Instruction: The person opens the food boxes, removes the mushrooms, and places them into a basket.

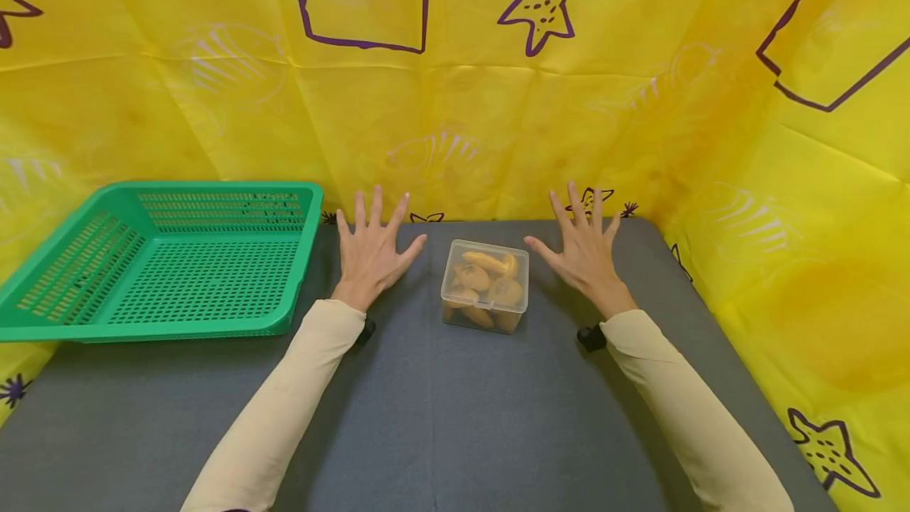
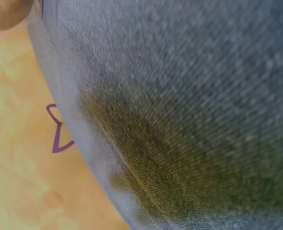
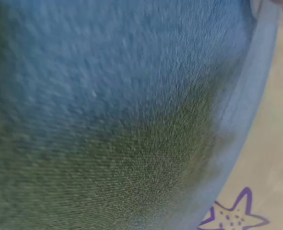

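Between the two hands stands a clear lidded plastic box [image 1: 486,287] with several tan-brown, mushroom-like pieces inside; its lid is on. To its left, my left hand [image 1: 371,253] is spread with straight fingers and holds nothing. On the box's other side is my right hand [image 1: 584,253], also spread, its thumb pointing toward the box with a gap between. In the left wrist view, a bit of a finger [image 2: 7,12] shows at the top corner above the grey cloth. The right wrist view shows mostly cloth, with a sliver of finger [image 3: 282,2] at the top.
A green perforated plastic basket [image 1: 306,259] sits on the left of the grey cloth-covered table [image 1: 455,417], beside the left hand. Yellow printed fabric [image 1: 469,101] hangs behind the table and along its right side.
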`<state>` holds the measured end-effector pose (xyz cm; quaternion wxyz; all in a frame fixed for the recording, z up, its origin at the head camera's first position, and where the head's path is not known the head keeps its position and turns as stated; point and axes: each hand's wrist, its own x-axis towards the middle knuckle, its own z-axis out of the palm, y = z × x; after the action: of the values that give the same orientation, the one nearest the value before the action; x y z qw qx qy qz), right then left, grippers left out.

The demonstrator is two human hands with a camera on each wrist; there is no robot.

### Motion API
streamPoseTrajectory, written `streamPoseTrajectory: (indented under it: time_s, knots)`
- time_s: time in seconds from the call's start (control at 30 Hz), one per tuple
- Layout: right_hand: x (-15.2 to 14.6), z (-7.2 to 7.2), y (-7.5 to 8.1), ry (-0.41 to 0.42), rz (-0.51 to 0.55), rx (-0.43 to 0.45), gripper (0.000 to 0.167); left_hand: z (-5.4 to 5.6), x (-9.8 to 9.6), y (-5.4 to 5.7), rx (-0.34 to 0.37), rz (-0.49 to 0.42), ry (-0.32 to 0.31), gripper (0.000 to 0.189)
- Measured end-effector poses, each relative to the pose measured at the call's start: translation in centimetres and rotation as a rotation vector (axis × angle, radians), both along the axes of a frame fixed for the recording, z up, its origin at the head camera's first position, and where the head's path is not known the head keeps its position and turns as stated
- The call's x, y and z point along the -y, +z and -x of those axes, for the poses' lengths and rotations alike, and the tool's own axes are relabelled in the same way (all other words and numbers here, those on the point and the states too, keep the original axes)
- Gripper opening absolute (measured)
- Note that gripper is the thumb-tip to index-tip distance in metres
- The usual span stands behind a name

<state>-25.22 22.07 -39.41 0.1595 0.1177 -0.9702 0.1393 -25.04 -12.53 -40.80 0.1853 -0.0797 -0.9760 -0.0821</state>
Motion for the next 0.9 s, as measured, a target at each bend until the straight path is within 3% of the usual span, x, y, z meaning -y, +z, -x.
streamPoseTrajectory:
  time_s: [0.4, 0.9]
  knots:
    - [0.4, -2.9, 0.1, 0.047, 0.026, -0.059, 0.09, -1.4, -0.5, 0.0, -0.045, -0.022, -0.032, 0.076]
    - [1.1, -5.8, -0.5, 0.089, 0.05, -0.062, 0.09, -3.7, -1.3, 0.2, -0.01, -0.119, -0.101, 0.076]
